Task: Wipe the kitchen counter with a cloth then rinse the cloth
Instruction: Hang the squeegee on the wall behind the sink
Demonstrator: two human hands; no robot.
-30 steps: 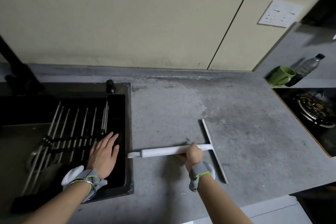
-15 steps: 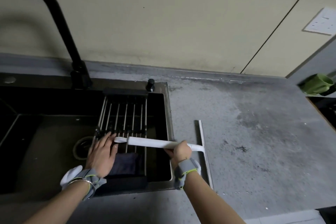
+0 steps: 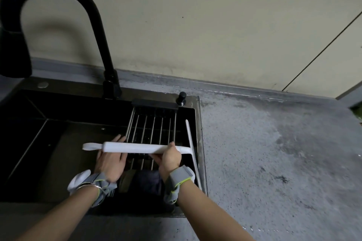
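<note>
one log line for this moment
right hand grips squeegee | blade at sink edge | left hand flat, open | dark cloth under rack

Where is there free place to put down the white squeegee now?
The grey counter is bare from the sink's right rim to the wall. The sink's right end is crowded: drying rack, dark cloth, both hands. Its left basin floor is bare.

Two hands [image 3: 110, 159] [image 3: 169, 157], one white squeegee [image 3: 137, 147], one black faucet [image 3: 92, 25], one sink [image 3: 58, 143], one wire rack [image 3: 152, 129], one dark cloth [image 3: 147, 182], one counter [image 3: 274, 152].
</note>
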